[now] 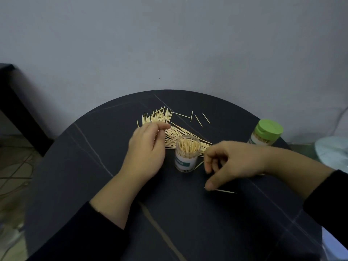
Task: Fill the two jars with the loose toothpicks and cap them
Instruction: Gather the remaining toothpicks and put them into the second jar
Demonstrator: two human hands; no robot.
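An uncapped clear jar (187,153) stands mid-table, upright and holding many toothpicks. Behind it spreads a pile of loose toothpicks (162,121). A second jar (265,134) with a green cap on it stands at the far right. My left hand (148,149) lies over the left side of the pile with curled fingers; toothpicks show under them, though whether it holds any is hidden. My right hand (231,162) hovers right of the open jar, fingers bent, its thumb tip pressing the end of a single toothpick (224,191) on the table.
The round dark table (169,213) has pale veins and ends close behind the pile, near a grey wall. A few stray toothpicks (197,118) lie at the back. A dark piece of furniture (11,102) stands left; a pale blue object (333,153) sits past the right edge.
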